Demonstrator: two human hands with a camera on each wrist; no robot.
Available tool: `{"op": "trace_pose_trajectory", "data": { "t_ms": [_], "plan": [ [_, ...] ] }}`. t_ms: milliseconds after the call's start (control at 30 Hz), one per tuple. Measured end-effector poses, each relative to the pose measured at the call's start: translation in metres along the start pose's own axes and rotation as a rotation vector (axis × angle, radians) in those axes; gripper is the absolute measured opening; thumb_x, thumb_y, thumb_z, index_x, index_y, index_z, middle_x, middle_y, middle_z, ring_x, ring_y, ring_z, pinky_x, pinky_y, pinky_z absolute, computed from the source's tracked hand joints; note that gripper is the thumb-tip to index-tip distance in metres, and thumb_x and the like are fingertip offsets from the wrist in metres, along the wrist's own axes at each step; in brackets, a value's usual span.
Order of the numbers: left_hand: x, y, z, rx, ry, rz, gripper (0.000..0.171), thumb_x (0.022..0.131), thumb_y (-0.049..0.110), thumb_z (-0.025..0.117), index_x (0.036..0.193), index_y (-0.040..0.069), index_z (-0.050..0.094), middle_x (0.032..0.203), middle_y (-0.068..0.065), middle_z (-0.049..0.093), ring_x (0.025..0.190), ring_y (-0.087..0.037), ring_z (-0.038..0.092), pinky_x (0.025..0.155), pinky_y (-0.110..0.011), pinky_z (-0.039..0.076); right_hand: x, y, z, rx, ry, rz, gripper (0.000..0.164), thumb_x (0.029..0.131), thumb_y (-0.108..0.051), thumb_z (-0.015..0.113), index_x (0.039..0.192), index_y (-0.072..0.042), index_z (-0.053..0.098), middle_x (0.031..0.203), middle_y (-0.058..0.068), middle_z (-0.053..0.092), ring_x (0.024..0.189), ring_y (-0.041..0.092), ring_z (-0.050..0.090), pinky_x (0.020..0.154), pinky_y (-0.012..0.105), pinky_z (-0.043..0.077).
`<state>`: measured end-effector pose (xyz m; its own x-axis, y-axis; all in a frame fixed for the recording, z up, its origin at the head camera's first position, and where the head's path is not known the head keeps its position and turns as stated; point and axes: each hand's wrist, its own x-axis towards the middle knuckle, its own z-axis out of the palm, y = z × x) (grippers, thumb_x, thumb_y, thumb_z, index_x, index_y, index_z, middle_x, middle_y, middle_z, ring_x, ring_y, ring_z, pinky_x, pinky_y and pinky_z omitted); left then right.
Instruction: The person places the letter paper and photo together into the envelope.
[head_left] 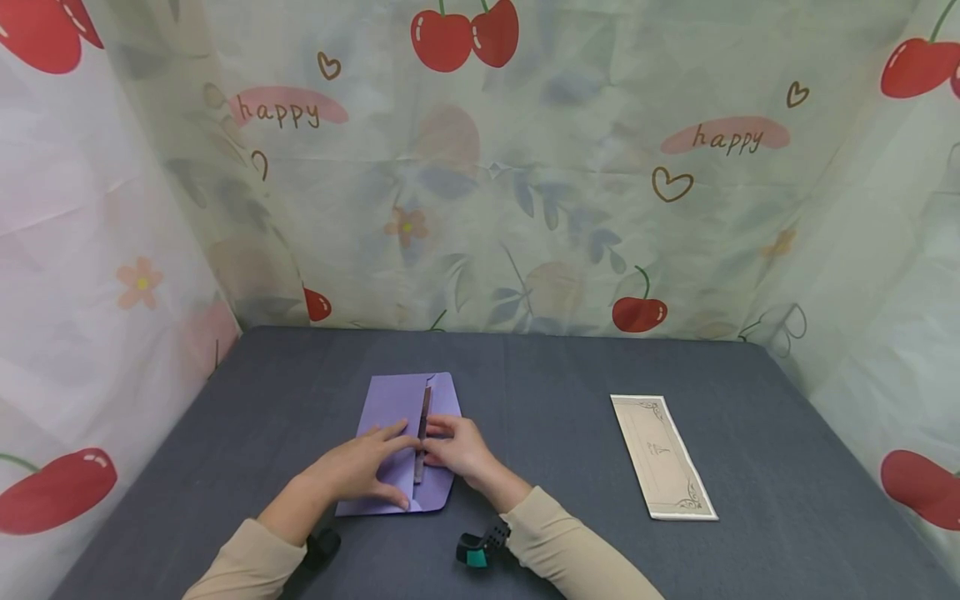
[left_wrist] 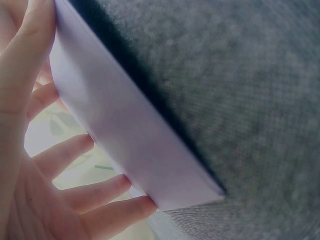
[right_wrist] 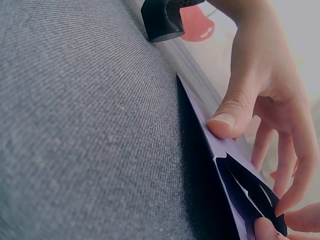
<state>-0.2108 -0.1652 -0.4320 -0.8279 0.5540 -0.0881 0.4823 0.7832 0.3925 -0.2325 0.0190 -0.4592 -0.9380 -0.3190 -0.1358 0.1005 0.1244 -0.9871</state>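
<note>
A purple envelope [head_left: 393,402] lies on the table, its flap unfolded to the right. My left hand [head_left: 352,468] rests on its body with fingers spread, the fingertips on the paper near the mouth. At the mouth, my right hand [head_left: 463,452] pinches a thin dark card-like piece [head_left: 426,407] between thumb and fingers. Only a narrow strip of that piece shows; the remainder is hidden inside the envelope. In the right wrist view, the envelope's mouth gapes around the dark piece [right_wrist: 262,200]. The left wrist view shows the left fingertips along the envelope's edge [left_wrist: 125,125].
A beige card [head_left: 660,458] with ornamental corners lies apart on the right of the dark grey table [head_left: 540,417]. Dark wrist straps sit by both sleeves, one with a green part [head_left: 476,557]. A cherry-printed curtain [head_left: 495,192] stands behind and at both sides.
</note>
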Motion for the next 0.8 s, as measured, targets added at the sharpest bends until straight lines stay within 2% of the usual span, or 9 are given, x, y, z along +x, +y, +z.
{"op": "trace_pose_trajectory", "data": {
  "t_ms": [433, 800],
  "plan": [
    [-0.0009, 0.0009, -0.0006, 0.007, 0.003, 0.014, 0.074, 0.066, 0.051, 0.076, 0.128, 0.019, 0.051, 0.145, -0.025, 0.037, 0.123, -0.056, 0.040, 0.093, -0.062, 0.040, 0.0035, 0.0007, 0.0004, 0.001, -0.010, 0.002, 0.045, 0.087, 0.004, 0.055, 0.130, 0.011, 0.045, 0.124, 0.028, 0.056, 0.096, 0.027, 0.067, 0.075, 0.032, 0.057],
    [-0.0004, 0.0006, -0.0001, 0.012, -0.005, 0.006, 0.075, 0.066, 0.052, 0.076, 0.129, 0.020, 0.050, 0.146, -0.024, 0.037, 0.123, -0.057, 0.039, 0.093, -0.063, 0.039, 0.0014, -0.0031, 0.0002, -0.017, -0.019, 0.000, 0.047, 0.087, 0.004, 0.055, 0.131, 0.011, 0.044, 0.125, 0.029, 0.055, 0.101, 0.032, 0.066, 0.075, 0.032, 0.057]
  ]
}}
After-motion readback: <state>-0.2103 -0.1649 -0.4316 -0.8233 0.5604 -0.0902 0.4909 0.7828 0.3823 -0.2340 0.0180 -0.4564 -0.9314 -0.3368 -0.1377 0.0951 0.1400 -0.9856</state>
